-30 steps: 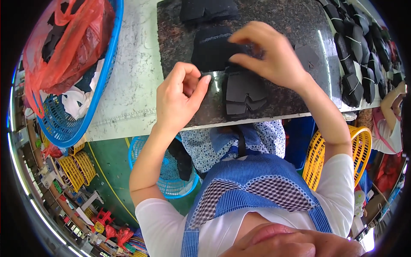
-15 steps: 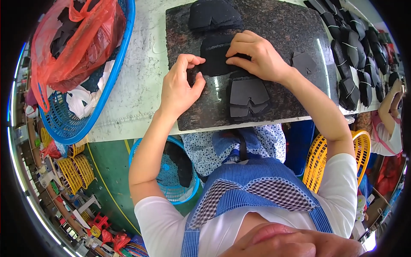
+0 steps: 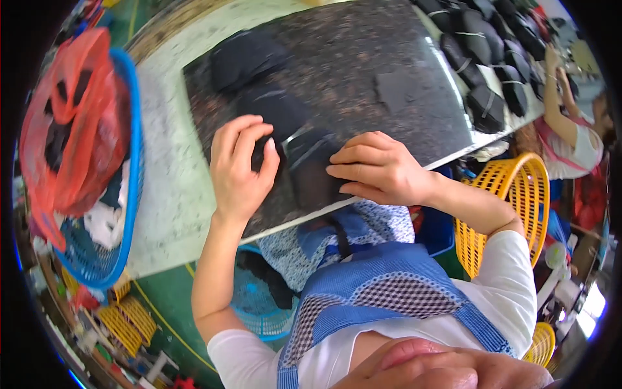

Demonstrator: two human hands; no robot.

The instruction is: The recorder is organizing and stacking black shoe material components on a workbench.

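Observation:
Three stacks of cut black sheet pieces lie in a slanting row on a dark speckled stone slab (image 3: 337,71). They are the far stack (image 3: 249,61), the middle stack (image 3: 275,113) and the near stack (image 3: 317,172). Left of the near stack, my left hand (image 3: 243,172) hovers with its thumb apart from curled fingers, holding nothing. My right hand (image 3: 385,170) has its fingertips closed at the right edge of the near stack. Blur hides whether a piece is between them. A few loose dark pieces (image 3: 398,91) lie farther right on the slab.
A blue basket (image 3: 135,181) with a red plastic bag (image 3: 97,155) stands on the white table (image 3: 172,220) at left. Tied black bundles (image 3: 470,39) lie at far right. Yellow baskets (image 3: 534,194) and a light-blue basket (image 3: 265,314) are below. Another person (image 3: 573,142) works at right.
My right hand has moved from the middle stack to the near stack's right edge. My left hand remains open, now beside the near stack. The whole view has turned and shifted.

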